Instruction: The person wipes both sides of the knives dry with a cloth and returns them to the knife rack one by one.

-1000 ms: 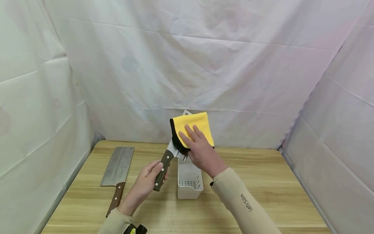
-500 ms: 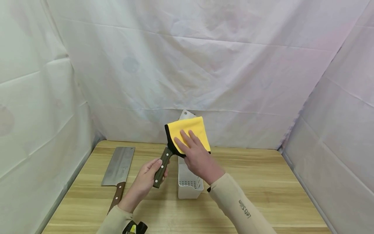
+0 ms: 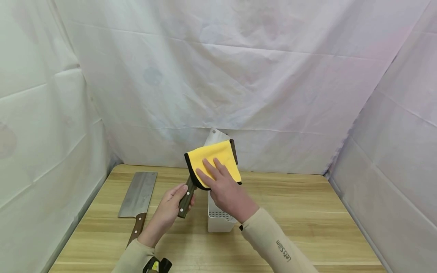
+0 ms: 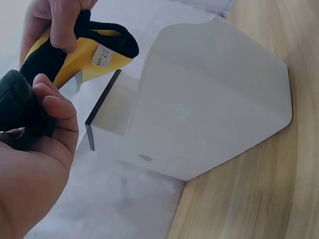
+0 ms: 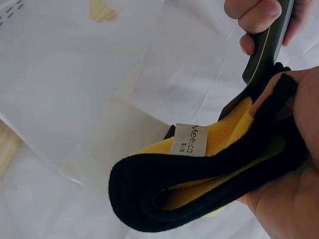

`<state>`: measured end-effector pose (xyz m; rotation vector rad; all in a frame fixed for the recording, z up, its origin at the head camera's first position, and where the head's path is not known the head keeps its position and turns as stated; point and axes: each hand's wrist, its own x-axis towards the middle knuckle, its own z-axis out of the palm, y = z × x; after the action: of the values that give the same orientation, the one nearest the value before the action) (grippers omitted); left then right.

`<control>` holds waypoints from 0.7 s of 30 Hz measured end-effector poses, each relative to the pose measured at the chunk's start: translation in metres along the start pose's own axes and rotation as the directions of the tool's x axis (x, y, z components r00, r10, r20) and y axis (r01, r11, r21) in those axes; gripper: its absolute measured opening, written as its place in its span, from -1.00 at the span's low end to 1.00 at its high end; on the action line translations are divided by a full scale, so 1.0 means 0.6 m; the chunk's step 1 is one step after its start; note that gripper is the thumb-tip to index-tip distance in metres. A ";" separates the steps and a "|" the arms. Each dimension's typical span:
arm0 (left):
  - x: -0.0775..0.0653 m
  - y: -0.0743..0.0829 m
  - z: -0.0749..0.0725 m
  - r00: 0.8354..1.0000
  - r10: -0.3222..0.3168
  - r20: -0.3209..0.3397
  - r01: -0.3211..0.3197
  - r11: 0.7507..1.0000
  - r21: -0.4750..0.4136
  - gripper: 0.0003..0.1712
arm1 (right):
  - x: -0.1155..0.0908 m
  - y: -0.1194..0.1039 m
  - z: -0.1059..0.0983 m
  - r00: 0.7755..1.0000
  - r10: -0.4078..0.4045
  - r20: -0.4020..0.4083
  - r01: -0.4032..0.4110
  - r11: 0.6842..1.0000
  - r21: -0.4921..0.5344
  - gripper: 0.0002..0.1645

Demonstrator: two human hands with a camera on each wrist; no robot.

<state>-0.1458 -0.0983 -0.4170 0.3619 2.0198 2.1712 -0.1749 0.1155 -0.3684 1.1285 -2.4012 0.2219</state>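
Note:
My left hand (image 3: 168, 207) grips the dark handle (image 3: 184, 201) of a cleaver with pale rivets. The cleaver's broad steel blade (image 3: 215, 137), with a hole near its tip corner, slants up to the right. A folded yellow cloth (image 3: 218, 149) edged in black covers most of the blade. My right hand (image 3: 229, 195) holds this cloth, fingers spread over its front and the thumb side behind it. In the right wrist view the cloth's label (image 5: 189, 139) and black folded edge (image 5: 149, 184) show close to the handle. Both hands are above a white holder (image 3: 220, 224).
A second cleaver (image 3: 138, 193) with a brown handle lies on the left of the wooden table (image 3: 290, 227), near my left forearm. A dark brown strip (image 3: 233, 151) shows beyond the cloth's right edge. White sheeting (image 3: 239, 76) hangs behind and at both sides.
The cloth and my right hand have moved down and left along the blade towards the handle, uncovering more of the blade's far end. The left hand keeps its grip and has shifted slightly.

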 end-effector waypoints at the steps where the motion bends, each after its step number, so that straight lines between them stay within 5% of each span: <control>1: 0.000 0.000 -0.001 1.000 0.000 0.000 0.000 1.000 -0.004 -0.43 | 0.000 -0.002 0.001 1.000 -0.003 -0.002 0.003 1.000 -0.009 -0.15; 21: -0.004 -0.005 0.003 1.000 0.023 -0.008 -0.023 0.999 0.041 -0.49 | 0.001 -0.009 -0.004 0.999 -0.007 0.043 0.011 0.995 -0.100 -0.15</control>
<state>-0.1433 -0.0971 -0.4203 0.3838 2.0774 2.1510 -0.1702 0.1124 -0.3665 1.1090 -2.4152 0.0739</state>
